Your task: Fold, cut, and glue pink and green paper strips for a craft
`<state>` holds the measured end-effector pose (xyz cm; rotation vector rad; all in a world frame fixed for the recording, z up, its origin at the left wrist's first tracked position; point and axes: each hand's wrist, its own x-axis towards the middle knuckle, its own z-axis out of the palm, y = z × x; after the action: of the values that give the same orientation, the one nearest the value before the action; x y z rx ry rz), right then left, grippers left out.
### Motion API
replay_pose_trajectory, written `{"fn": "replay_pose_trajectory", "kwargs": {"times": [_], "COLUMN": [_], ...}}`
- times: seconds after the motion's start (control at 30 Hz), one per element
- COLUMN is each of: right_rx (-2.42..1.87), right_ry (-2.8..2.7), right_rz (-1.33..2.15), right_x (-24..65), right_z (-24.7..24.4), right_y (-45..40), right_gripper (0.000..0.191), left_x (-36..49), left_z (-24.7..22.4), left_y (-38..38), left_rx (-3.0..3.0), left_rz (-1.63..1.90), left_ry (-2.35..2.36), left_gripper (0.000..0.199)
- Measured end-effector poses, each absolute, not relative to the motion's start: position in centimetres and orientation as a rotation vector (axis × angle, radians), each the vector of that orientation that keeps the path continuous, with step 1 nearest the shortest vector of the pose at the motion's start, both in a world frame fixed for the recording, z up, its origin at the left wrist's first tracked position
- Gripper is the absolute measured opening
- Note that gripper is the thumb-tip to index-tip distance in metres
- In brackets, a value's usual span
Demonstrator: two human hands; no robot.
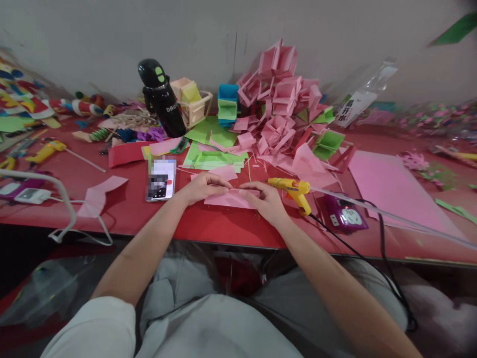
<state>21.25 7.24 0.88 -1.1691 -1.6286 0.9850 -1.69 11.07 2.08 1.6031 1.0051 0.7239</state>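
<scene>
A strip of pink paper lies on the red table close to its front edge. My left hand grips the strip's upper edge, fingers and thumb pressed together. On the same edge my right hand is closed, its thumb against the paper and its fingertips nearly meeting the left ones. Another pink piece sits just behind the hands. To the right of my right hand rests a yellow hot glue gun with a long clear glue stick in its back.
Behind stands a pile of pink folded paper boxes. A black bottle and a phone are on the left. At the right are a purple power socket, a large pink sheet and a tilted plastic bottle.
</scene>
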Motion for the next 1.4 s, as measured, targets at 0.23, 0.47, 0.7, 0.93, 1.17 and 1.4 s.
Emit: {"fn": "replay_pose_trajectory", "kwargs": {"times": [0.23, 0.47, 0.7, 0.93, 1.17, 1.4], "right_rx": [-1.233, -1.249, -1.23, -1.222, -1.198, -1.168], "right_ry": [-1.547, -1.516, -1.501, -1.497, -1.486, -1.458], "right_rz": [1.046, 1.022, 1.029, 1.042, 1.053, 1.063], "right_x": [20.8, 21.2, 21.1, 20.9, 21.0, 21.3], "right_z": [0.2, -0.1, 0.0, 0.3, -0.2, -0.8], "right_y": [7.6, 7.6, 7.6, 7.6, 7.8, 8.0], "right_gripper": [0.022, 0.024, 0.02, 0.018, 0.023, 0.021], "left_x": [-1.1, -1.5, -1.2, -0.5, 0.1, 0.2], "left_z": [2.4, 1.3, 0.7, 0.4, 0.5, 0.6], "left_y": [11.0, 11.3, 11.2, 11.1, 10.3, 10.1], "left_rx": [1.643, 1.515, 1.506, 1.459, 1.339, 1.397], "left_rz": [0.766, 0.821, 0.892, 0.945, 1.079, 1.086], "left_ry": [0.991, 0.972, 1.028, 1.062, 1.097, 1.123], "left_gripper": [0.028, 0.031, 0.031, 0.03, 0.032, 0.029]}}
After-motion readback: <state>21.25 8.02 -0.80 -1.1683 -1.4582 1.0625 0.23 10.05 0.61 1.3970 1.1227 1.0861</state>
